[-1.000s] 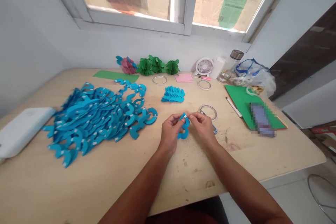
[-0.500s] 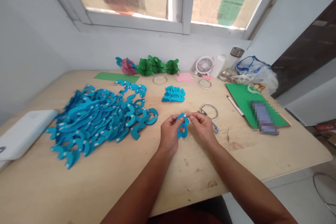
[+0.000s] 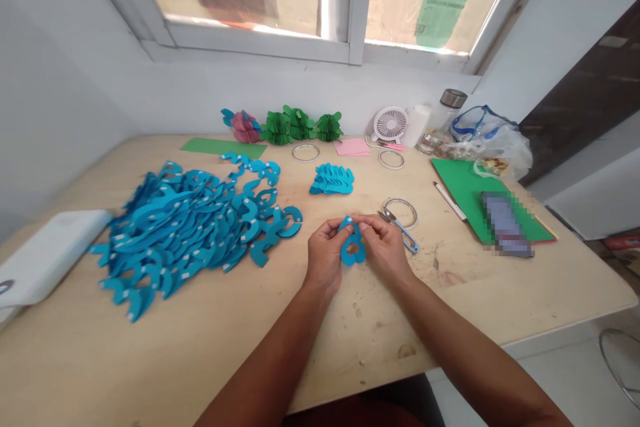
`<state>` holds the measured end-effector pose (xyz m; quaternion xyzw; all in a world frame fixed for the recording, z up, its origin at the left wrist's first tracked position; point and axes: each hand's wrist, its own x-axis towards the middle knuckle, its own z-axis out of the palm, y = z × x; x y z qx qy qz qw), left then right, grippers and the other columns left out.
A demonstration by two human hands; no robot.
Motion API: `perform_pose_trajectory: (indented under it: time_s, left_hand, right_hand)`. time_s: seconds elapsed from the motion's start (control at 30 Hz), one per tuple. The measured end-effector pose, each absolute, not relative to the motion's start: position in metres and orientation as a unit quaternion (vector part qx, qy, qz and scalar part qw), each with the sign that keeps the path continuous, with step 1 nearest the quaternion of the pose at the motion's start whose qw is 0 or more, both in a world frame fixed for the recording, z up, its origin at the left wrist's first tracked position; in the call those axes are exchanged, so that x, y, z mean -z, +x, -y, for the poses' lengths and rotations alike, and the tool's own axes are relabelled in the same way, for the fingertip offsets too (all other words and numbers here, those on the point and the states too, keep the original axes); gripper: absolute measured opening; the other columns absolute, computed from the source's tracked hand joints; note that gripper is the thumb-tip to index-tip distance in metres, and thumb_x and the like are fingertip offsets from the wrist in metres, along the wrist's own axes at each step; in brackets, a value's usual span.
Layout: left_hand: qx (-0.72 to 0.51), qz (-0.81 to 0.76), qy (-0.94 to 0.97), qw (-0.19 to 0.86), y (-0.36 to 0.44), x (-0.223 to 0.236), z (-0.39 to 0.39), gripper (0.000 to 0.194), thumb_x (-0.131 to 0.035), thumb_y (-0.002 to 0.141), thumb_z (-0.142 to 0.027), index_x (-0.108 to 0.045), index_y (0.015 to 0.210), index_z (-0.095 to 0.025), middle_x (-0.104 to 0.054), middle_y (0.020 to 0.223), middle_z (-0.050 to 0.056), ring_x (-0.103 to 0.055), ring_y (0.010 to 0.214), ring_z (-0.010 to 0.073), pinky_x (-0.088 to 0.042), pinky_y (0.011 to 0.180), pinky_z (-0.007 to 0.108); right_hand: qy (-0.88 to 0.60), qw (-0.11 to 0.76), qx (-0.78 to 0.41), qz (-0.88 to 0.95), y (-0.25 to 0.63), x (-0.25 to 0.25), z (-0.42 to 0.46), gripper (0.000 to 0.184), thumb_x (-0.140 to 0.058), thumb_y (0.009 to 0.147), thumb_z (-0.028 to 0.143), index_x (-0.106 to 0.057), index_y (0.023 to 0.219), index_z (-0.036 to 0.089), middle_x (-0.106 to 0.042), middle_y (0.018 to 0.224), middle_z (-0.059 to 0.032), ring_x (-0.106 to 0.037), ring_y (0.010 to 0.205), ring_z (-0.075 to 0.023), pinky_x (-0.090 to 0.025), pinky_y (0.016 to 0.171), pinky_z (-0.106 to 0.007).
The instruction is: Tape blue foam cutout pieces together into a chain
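Note:
Between my hands is a blue paper cutout (image 3: 353,255) with a rounded, lobed lower edge and a hole in it. My left hand (image 3: 325,250) pinches its left side with thumb and fingers. My right hand (image 3: 385,243) grips the opposite side, thumb on the paper near the top. Beside my right hand lie blue-handled scissors (image 3: 407,237) and a tape roll (image 3: 416,215). To the left spreads a large heap of blue paper cutouts (image 3: 195,227), many bearing small white tabs. Beyond my hands rests a small stack of blue folded pieces (image 3: 333,179).
Green paper flowers (image 3: 300,125) and a pink one (image 3: 245,127) stand along the wall. A small fan (image 3: 391,124), glass bottle (image 3: 445,117) and plastic bag (image 3: 505,150) are at the back right. A phone (image 3: 507,223) lies on green sheets (image 3: 465,177). A white box (image 3: 50,253) sits far left.
My right hand has moved in from the cutout's upper edge to grip its right side. The cutout now faces me more squarely, and more of the scissors shows.

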<state>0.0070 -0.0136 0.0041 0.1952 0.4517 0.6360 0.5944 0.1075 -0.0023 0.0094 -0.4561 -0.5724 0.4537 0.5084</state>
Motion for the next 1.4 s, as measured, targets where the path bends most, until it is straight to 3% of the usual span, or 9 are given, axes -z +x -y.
perform_pose_trajectory:
  time_s: [0.57,0.77,1.4]
  left_hand:
    - [-0.628,-0.414,0.140,0.644,0.0043,-0.0050,0.0131,0.027,-0.076,0.052,-0.026,-0.062,0.072,-0.013,-0.059,0.062,-0.001,-0.047,0.048,0.0068,-0.032,0.043,0.020]
    - [-0.640,-0.417,0.153,0.626,0.0031,-0.0053,0.0126,0.020,-0.071,0.057,-0.030,-0.063,0.064,-0.014,-0.064,0.065,0.003,-0.054,0.055,0.0116,-0.039,0.051,0.024]
    - [-0.670,-0.437,0.162,0.578,0.0085,-0.0070,0.0151,0.021,-0.072,0.058,-0.029,-0.067,0.070,-0.013,-0.066,0.067,0.002,-0.056,0.061,0.0104,-0.042,0.059,0.022]
  right_hand:
    - [-0.443,0.512,-0.370,0.636,0.1067,-0.0095,0.0059,0.023,-0.050,0.081,0.025,-0.070,0.094,0.023,-0.065,0.099,-0.0060,-0.058,0.098,-0.0191,-0.044,0.090,-0.035]
    - [-0.441,0.503,-0.371,0.644,0.1084,-0.0121,0.0059,0.024,-0.049,0.082,0.024,-0.069,0.095,0.022,-0.066,0.098,-0.0066,-0.057,0.098,-0.0196,-0.044,0.090,-0.035]
    - [-0.437,0.489,-0.304,0.691,0.1107,-0.0082,0.0064,0.028,-0.049,0.081,0.019,-0.065,0.103,0.022,-0.065,0.104,-0.0053,-0.055,0.101,-0.0196,-0.040,0.090,-0.035]
